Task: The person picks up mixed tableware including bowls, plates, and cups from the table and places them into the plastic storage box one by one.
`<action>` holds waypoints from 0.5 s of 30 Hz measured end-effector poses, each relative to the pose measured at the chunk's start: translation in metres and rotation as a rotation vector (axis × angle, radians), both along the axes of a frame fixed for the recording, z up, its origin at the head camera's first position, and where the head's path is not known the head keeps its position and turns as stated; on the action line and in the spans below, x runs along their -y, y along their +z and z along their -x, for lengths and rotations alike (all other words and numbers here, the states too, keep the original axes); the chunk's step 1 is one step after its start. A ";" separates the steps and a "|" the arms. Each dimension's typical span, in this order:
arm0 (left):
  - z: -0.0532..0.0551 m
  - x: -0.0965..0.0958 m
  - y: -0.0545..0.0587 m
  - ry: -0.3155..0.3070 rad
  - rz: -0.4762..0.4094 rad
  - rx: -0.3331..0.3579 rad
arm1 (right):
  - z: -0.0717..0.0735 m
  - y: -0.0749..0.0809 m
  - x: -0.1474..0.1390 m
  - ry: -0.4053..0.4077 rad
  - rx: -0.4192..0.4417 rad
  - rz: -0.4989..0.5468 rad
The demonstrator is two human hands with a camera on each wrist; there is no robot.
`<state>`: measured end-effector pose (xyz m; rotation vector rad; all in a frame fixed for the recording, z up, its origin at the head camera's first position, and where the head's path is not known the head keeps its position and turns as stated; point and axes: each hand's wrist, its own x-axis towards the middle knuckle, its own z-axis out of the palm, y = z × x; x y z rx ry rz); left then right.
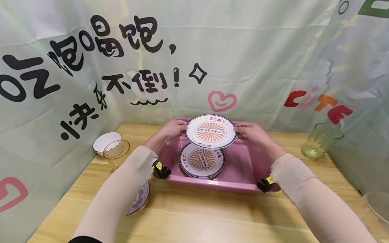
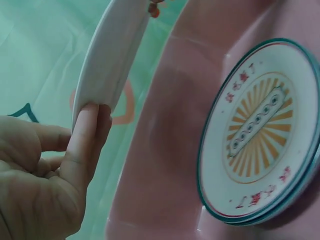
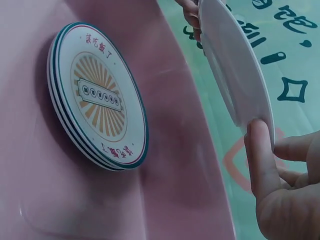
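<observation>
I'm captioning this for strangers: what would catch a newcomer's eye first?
First, the patterned plate held up between the left hand and right hand. Below it, matching plates sit stacked in a pink tub. Bold black lettering crosses the backdrop behind.

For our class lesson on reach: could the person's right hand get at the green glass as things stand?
Probably not: the right hand pinches the edge of the raised plate, so its grip is taken. Otherwise, the way over the pink tub to the green glass looks free.
</observation>
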<state>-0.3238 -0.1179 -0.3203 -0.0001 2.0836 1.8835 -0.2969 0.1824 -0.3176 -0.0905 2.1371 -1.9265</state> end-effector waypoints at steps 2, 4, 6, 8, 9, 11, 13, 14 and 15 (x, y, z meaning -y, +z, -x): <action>0.003 0.000 0.001 0.005 -0.003 -0.009 | 0.004 -0.003 0.000 -0.008 0.007 0.011; 0.007 -0.001 0.000 0.015 -0.007 -0.016 | 0.009 -0.005 0.000 -0.015 0.014 0.016; 0.010 -0.001 -0.001 0.023 -0.003 -0.020 | 0.013 -0.007 0.000 -0.019 0.022 0.018; 0.014 -0.002 -0.003 0.034 -0.007 -0.016 | 0.018 -0.009 0.000 -0.025 0.029 0.016; 0.015 -0.003 -0.005 0.041 -0.009 -0.013 | 0.020 -0.010 0.001 -0.026 0.032 0.015; 0.017 -0.004 -0.007 0.058 -0.004 -0.017 | 0.024 -0.013 0.001 -0.021 0.031 0.004; 0.019 -0.005 -0.010 0.075 -0.001 -0.026 | 0.027 -0.016 0.003 -0.016 0.023 -0.012; 0.020 -0.005 -0.012 0.083 0.009 -0.035 | 0.029 -0.017 0.003 -0.013 0.018 -0.019; 0.021 -0.005 -0.013 0.090 0.022 -0.045 | 0.031 -0.019 0.004 -0.010 0.012 -0.031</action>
